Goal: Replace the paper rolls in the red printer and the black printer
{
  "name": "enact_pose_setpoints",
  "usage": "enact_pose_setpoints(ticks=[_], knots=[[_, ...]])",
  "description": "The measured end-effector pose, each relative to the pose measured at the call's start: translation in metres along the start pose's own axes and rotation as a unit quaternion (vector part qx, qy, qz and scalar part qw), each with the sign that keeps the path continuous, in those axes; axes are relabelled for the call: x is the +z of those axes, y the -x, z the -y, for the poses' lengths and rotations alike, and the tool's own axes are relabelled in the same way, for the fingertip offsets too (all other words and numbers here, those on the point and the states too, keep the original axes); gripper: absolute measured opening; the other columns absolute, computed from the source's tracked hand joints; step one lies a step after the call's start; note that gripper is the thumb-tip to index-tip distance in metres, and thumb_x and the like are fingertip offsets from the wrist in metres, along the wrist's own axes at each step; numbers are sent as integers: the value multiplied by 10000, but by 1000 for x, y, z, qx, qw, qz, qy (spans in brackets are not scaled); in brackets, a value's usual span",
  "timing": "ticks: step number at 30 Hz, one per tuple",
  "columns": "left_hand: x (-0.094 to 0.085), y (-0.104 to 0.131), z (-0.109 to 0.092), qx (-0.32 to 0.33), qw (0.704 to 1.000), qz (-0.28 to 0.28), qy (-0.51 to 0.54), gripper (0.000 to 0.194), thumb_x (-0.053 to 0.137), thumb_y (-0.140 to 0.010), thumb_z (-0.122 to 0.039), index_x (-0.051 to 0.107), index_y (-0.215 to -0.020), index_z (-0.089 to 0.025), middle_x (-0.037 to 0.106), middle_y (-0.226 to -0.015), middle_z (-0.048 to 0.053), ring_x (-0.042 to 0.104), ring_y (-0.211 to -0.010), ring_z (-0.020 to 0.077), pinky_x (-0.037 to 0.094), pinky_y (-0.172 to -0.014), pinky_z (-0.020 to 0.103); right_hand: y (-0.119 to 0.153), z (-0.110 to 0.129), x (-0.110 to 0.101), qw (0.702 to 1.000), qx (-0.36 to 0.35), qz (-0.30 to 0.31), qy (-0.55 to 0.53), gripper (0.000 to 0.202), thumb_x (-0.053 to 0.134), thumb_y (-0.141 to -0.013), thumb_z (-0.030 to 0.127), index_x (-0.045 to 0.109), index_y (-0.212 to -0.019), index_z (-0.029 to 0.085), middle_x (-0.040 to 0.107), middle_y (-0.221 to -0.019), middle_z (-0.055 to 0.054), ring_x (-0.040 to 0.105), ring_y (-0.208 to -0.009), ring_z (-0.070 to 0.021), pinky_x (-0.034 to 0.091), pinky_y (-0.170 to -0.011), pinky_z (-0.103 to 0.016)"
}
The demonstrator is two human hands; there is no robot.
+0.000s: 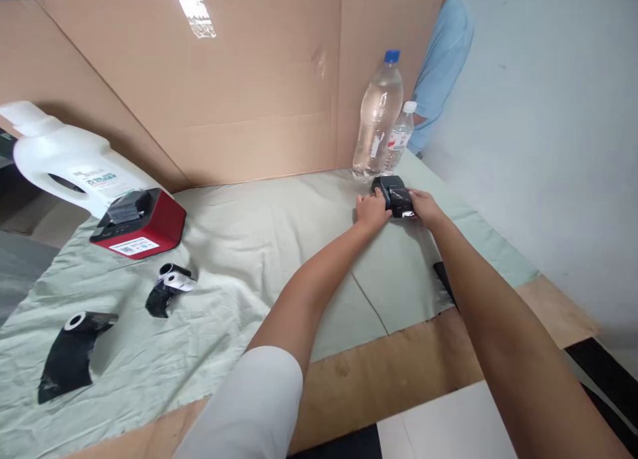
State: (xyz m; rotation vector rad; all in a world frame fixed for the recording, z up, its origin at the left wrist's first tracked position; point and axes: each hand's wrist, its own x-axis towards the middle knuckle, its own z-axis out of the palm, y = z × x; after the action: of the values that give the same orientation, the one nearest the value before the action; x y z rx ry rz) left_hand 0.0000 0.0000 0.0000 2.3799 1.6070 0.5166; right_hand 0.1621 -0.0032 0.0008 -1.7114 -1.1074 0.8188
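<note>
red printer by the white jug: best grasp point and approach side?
Probably the red printer by its two long red side walls, from above. It sits flat on the cloth with a loose black wrap on top, so avoid the top. The white jug crowds its rear-left; come from the front-right.

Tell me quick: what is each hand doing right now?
Left hand: closed on the left side of the small black device.
Right hand: closed on the device's right side.

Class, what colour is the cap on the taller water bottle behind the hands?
Blue; the cap tops the taller clear bottle, seen in the head view.
</note>
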Motion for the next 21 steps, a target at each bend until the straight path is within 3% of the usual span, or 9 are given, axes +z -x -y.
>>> enact_pose_setpoints(ticks=[4,6,8,10,12,15,18,21], knots=[[-4,5,2,-3,1000,8,10,807,684,-951,-358,355,-1597,-3,672,-1360,278,560,-1337,341,365,-1115,457,3,7,-1,996,5,-70,61,322,543,-930,317,762,-1013,97,605,-639,-43,539,-573,-174,477,-567,-322],[-14,15,6,11,1000,13,13,782,659,-958,-295,326,-1624,-57,646,-1416,254,518,-1379,336,370,-1114,462,8,16,0,990,-3,-114,81,287,522,-923,296,739,-926,109,643,-723,-87,607,-722,-229,533,-719,-402],[-34,34,16,43,999,0,14,758,611,-971,-243,296,-1644,-96,646,-1422,228,494,-1399,323,378,-1106,456,16,28,10,975,-44,-190,109,276,486,-923,267,713,-987,124,690,-950,-147,622,-996,-288,497,-957,-495],[-64,58,35,80,996,-28,12,737,577,-983,-247,294,-1650,-112,663,-1396,210,476,-1409,312,378,-1105,444,28,47,38,948,-129,-257,138,300,469,-911,240,676,-1106,145,669,-1153,-168,553,-1198,-311,388,-1111,-552],[-104,87,64,95,994,-58,8,725,568,-991,-298,310,-1648,-134,664,-1397,191,457,-1422,313,367,-1122,446,47,71,87,927,-231,-256,146,320,487,-897,248,644,-1165,170,654,-1214,-157,537,-1234,-315,356,-1142,-568],[-175,133,132,37,992,-120,1,718,567,-980,-348,336,-1640,-188,607,-1487,163,433,-1438,338,340,-1166,487,89,113,191,929,-342,-109,87,318,524,-906,292,629,-1190,196,660,-1228,-151,567,-1195,-313,400,-1122,-535],[-243,177,231,-87,969,-231,9,733,621,-920,-360,393,-1604,-231,546,-1548,133,366,-1489,384,296,-1215,553,141,149,304,916,-397,55,11,436,594,-889,318,596,-1312,212,642,-1332,-160,548,-1279,-320,397,-1160,-507],[-290,215,343,-230,900,-365,60,699,674,-862,-326,454,-1514,-203,520,-1550,142,345,-1506,398,283,-1247,581,188,172,399,893,-398,207,2,685,672,-861,357,483,-1498,193,527,-1531,-170,442,-1451,-341,310,-1252,-520]])
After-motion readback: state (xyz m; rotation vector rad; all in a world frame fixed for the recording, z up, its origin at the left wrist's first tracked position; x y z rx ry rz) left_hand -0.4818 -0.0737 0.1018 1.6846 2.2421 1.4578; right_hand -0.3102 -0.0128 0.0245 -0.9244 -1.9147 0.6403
